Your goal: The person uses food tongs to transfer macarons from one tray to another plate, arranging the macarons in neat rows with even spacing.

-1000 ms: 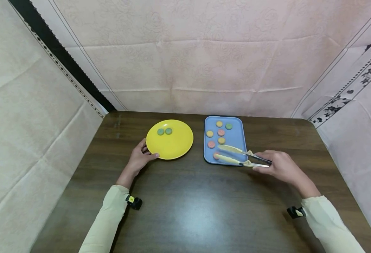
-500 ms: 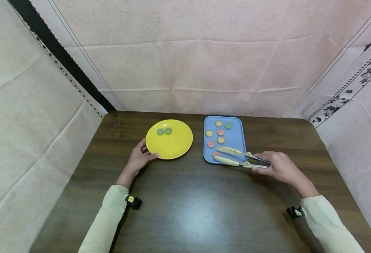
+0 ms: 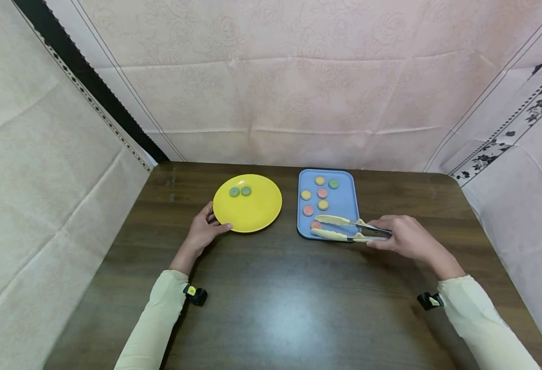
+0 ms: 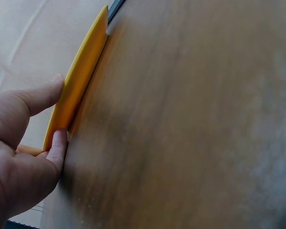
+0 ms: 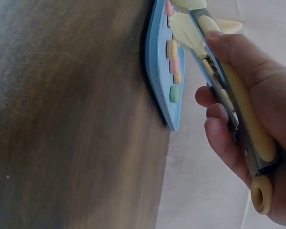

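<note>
My left hand [image 3: 204,229] holds the near left rim of a yellow plate [image 3: 252,213], thumb on top and fingers at the side and beneath. Two green macarons [image 3: 240,191] lie on the plate. In my right hand [image 3: 402,235] is a pair of cream-tipped tongs [image 5: 243,102], gripped between thumb and fingers. The tongs' tips are spread over the near end of a blue tray [image 3: 344,205], on either side of a pink macaron [image 3: 316,225], which they partly hide. Further up the tray lie several more macarons: yellow, pink and one green macaron [image 3: 333,184].
Plate and tray stand side by side on a dark brown wooden table [image 3: 271,288], with a strip of tabletop between them. A pale cloth [image 3: 271,103] hangs behind the table's far edge, and more cloth hangs at both sides.
The tongs have shifted slightly left, and their tips now stand around the near pink macaron. My right hand has moved a little with them. The left hand and plate look unchanged.
</note>
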Available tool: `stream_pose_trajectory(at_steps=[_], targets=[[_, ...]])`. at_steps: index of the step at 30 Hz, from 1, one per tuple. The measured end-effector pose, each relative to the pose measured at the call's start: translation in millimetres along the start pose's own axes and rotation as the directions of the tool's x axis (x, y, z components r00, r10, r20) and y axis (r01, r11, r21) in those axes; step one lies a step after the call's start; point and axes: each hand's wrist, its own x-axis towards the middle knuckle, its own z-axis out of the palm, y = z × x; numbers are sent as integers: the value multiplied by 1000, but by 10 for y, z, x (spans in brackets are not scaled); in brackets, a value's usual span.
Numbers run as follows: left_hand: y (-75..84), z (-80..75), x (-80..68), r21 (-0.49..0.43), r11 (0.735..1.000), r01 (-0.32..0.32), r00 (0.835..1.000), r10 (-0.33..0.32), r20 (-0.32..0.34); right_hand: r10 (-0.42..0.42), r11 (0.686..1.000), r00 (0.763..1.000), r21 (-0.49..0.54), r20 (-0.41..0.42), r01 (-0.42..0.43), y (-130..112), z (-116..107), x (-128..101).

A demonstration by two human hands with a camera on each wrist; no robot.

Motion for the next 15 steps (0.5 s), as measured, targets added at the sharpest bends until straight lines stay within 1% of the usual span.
stream_pose_trajectory(at_steps=[4,11,15], targets=[[-8,-6,-4,-7,1000,2,1000,-1,10,5,1000,1000,-13,16,-5,-17,-19,20],[290,3,-161,-16,999,38,998,-38,40,-6,1000,1000,-31,-4,6,-3,-2,-1],[308,0,-164,-13,999,39,999,-38,38,-3,1000,1000,-29,-5,3,-4,9,-9]])
